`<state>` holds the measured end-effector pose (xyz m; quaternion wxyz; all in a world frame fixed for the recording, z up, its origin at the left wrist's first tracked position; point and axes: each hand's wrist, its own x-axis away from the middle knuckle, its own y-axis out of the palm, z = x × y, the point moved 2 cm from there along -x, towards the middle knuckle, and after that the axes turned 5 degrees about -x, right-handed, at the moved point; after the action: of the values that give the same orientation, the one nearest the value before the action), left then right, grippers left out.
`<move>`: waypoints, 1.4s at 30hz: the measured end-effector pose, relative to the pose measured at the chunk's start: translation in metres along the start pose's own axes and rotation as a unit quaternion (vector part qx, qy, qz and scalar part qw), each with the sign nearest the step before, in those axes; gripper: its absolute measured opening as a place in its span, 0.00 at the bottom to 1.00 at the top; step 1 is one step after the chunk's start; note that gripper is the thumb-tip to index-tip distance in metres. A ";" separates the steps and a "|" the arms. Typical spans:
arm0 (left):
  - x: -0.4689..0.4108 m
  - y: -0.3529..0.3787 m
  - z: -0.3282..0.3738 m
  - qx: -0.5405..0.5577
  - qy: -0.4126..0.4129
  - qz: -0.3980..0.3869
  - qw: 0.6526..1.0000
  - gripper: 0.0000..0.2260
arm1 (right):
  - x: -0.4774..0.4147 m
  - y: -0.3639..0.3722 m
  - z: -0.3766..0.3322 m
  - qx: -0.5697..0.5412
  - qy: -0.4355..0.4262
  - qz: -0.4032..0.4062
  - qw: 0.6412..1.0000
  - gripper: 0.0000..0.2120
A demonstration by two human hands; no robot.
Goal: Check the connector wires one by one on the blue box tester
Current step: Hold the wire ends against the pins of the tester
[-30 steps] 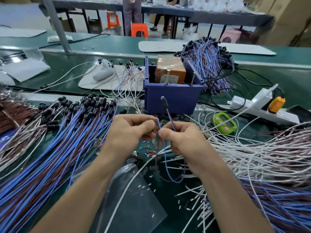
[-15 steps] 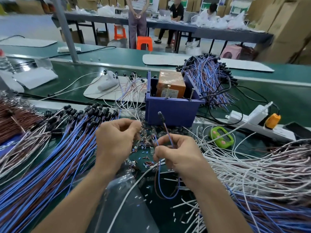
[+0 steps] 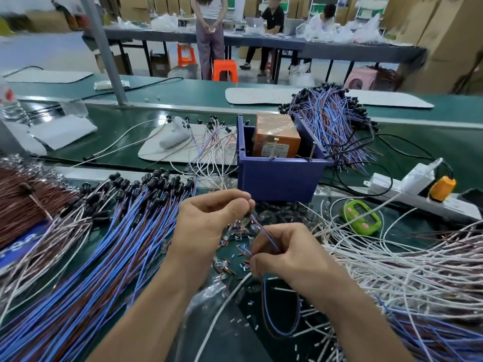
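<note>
Wire [image 3: 262,231] pinched between both hands, just in front of the box [image 3: 279,176]
Left hand [image 3: 211,231] gripped one end and right hand [image 3: 287,257] clamped the leads, with slack looping over the desk [image 3: 431,145]. The hold seemingly kept the wire straight for presenting to the box.

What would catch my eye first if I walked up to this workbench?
Probably the two hands in the middle: the left hand and right hand pinch one thin blue-and-brown wire between them. Behind them stands a blue box holding an orange block, and thick bundles of blue wires fan out at the left, white wires at the right.
</note>
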<state>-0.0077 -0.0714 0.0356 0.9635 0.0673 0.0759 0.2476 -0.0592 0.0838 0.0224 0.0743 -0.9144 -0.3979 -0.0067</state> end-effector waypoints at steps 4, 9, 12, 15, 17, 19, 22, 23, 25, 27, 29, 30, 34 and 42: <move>0.001 -0.001 0.002 -0.076 0.034 -0.038 0.996 0.21 | -0.005 0.001 0.006 -0.001 0.010 0.065 0.998 0.09; -0.001 0.002 -0.001 -0.108 0.053 -0.012 0.993 0.23 | -0.007 0.002 0.011 0.050 0.027 0.083 0.995 0.07; -0.004 0.001 0.000 -0.116 0.054 -0.006 0.992 0.19 | -0.008 0.003 0.012 0.067 0.025 0.083 0.994 0.08; -0.003 0.001 0.003 -0.093 0.050 -0.010 0.994 0.14 | -0.008 0.003 0.013 0.088 0.017 0.095 0.991 0.09; -0.001 0.002 0.003 -0.057 0.032 -0.003 0.998 0.06 | -0.009 0.001 0.013 0.087 0.016 0.115 0.989 0.09; 0.001 0.003 0.003 -0.024 -0.006 0.021 0.999 0.09 | -0.010 -0.001 0.014 0.071 0.015 0.131 0.989 0.11; 0.000 0.005 -0.002 0.056 -0.086 0.054 0.993 0.10 | -0.010 -0.002 0.012 0.035 0.014 0.123 0.992 0.11; -0.001 0.005 -0.004 0.082 -0.103 0.063 0.989 0.08 | -0.010 -0.001 0.011 0.011 0.015 0.117 0.993 0.11; -0.001 0.003 -0.005 0.078 -0.105 0.085 0.988 0.07 | -0.009 0.002 0.008 -0.067 0.017 0.110 0.991 0.09; -0.001 -0.002 -0.007 0.028 -0.087 0.101 0.991 0.08 | -0.008 0.002 0.004 -0.156 0.018 0.112 0.981 0.08; 0.000 -0.002 -0.008 -0.020 -0.087 0.097 0.991 0.08 | -0.008 -0.001 0.001 -0.227 0.018 0.125 0.966 0.10; 0.001 0.000 -0.009 -0.044 -0.094 0.082 0.991 0.08 | -0.008 -0.004 0.000 -0.256 0.016 0.134 0.957 0.13; 0.009 0.016 -0.008 -0.123 -0.098 -0.045 0.987 0.08 | -0.007 -0.012 -0.003 -0.318 0.008 0.174 0.932 0.15; 0.019 0.033 -0.009 -0.092 -0.060 -0.053 0.992 0.15 | -0.009 -0.018 0.000 -0.354 0.004 0.155 0.922 0.15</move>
<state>-0.0078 -0.0329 0.0305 0.9803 -0.0109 -0.0021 0.1973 -0.0784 0.0896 0.0244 -0.2529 -0.9312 -0.2228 -0.1391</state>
